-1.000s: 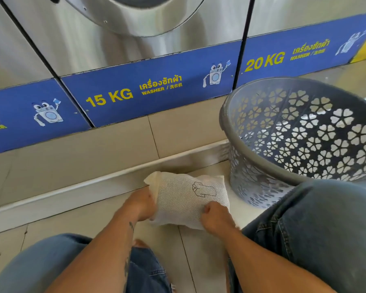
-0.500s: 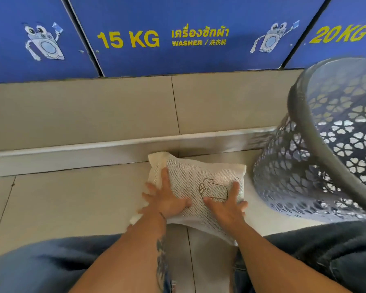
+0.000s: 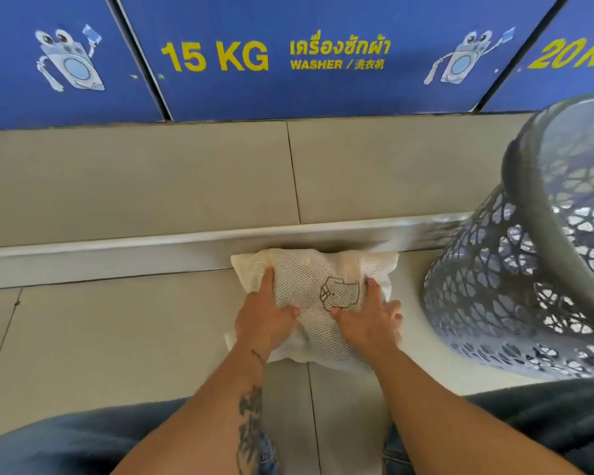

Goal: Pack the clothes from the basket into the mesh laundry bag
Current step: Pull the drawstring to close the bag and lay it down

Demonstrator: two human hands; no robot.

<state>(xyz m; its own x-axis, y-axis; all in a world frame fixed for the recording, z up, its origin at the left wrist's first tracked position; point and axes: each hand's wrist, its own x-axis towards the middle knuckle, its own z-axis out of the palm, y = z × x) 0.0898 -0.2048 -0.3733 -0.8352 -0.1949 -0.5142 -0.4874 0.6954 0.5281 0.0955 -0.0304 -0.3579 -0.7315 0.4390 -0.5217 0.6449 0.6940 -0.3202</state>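
A cream mesh laundry bag (image 3: 314, 279), plump and printed with a shirt outline, lies on the tiled floor against a low white ledge. My left hand (image 3: 263, 315) presses flat on its left side with straight fingers. My right hand (image 3: 369, 320) presses flat on its right side, fingers spread. A grey plastic basket (image 3: 515, 286) with flower-shaped cut-outs stands on the floor to the right of the bag. Its inside is mostly out of view, and I see no clothes in it.
Blue washer panels (image 3: 288, 60) marked 15 KG and 20 KG run along the top above a beige tiled step (image 3: 134, 183). My knees in blue jeans (image 3: 66, 443) fill the bottom edge on both sides. Beige floor tiles (image 3: 100, 337) stretch to the left.
A second ago both hands gripped the bag's near edge; now they lie flat on top of it. The view has tilted down and moved closer, and the bag sits nearer the ledge.
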